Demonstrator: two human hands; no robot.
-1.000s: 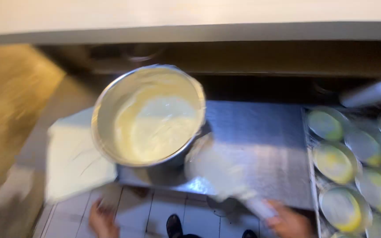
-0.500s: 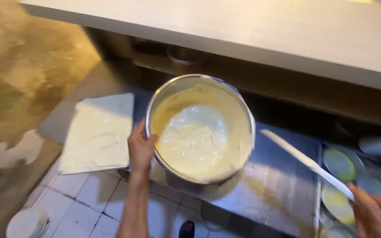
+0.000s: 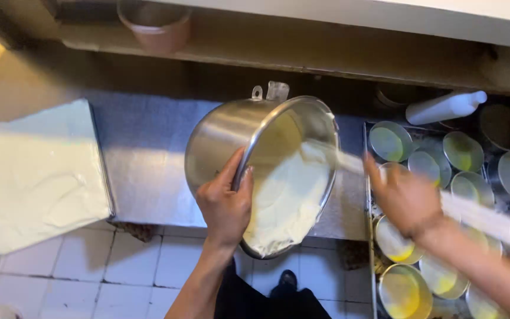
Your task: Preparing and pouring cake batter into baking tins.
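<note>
Steel bowl [image 3: 249, 153] is tipped toward 3 o'clock over the surface [image 3: 149, 171], rim pinched by the left hand [image 3: 225, 204]. Batter-heavy, likely slick. Right hand [image 3: 405, 198] is blurred; spatula [image 3: 349, 162] grip can't be told.

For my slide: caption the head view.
Left hand tilts round steel bowl of pale batter; right hand scrapes with white spatula.
</note>
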